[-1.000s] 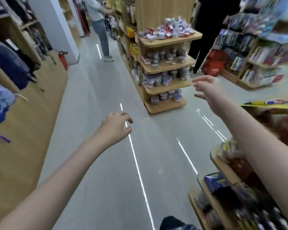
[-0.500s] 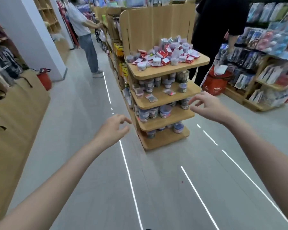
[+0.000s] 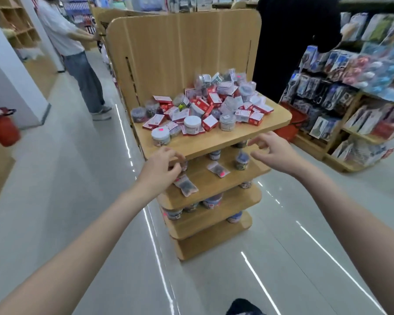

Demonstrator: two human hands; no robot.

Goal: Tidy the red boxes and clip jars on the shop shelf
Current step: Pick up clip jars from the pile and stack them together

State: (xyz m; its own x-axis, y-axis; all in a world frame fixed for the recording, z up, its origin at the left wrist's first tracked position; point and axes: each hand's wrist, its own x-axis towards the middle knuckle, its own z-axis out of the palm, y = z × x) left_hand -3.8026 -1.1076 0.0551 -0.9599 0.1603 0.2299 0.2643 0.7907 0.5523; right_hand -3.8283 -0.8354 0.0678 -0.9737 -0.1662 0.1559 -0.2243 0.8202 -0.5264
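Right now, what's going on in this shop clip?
A person reaches both hands toward a wooden shelf stand. The left hand and right hand are empty, at the top shelf's front edge. Red boxes and clip jars lie jumbled on top; tidying has not started.

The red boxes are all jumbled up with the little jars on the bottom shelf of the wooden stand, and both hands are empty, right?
Not quite. The small red-and-white cardboard boxes are jumbled with the round clear clip jars, but on the top shelf of the tiered wooden stand, not the bottom one, as the head view shows. The left hand and right hand are indeed empty.
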